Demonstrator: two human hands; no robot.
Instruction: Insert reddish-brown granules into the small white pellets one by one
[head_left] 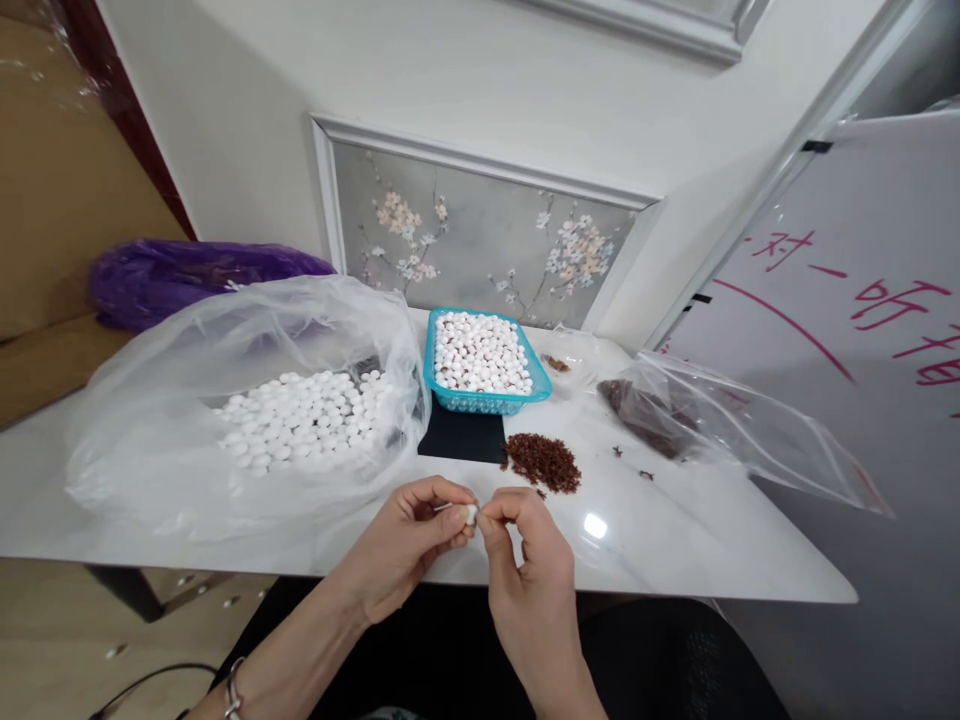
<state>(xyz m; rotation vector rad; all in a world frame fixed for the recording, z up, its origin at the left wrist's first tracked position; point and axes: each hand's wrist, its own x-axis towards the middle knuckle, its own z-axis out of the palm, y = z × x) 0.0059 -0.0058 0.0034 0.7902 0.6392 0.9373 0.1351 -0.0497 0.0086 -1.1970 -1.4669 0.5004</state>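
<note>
My left hand [405, 545] pinches a small white ball [472, 514] between thumb and fingers, just above the table's front edge. Right against it, my right hand [532, 565] is closed in a pinch at the ball's side. Whatever sits between those right fingertips is too small to make out. Beyond my hands lies a heap of small reddish-brown pieces [546, 462]. A teal plastic basket [484, 403] full of similar white balls stands behind, near a flat black piece [461, 437]. More white balls [300, 425] lie in a large clear plastic bag [172, 370] at left.
A zip bag [750, 420] with dark brown contents lies at right, with a few loose bits beside it. A small clear bag [581, 350] rests behind. Purple plastic [202, 275] and cardboard [67, 180] are at left. A whiteboard [847, 250] borders the white table [675, 550].
</note>
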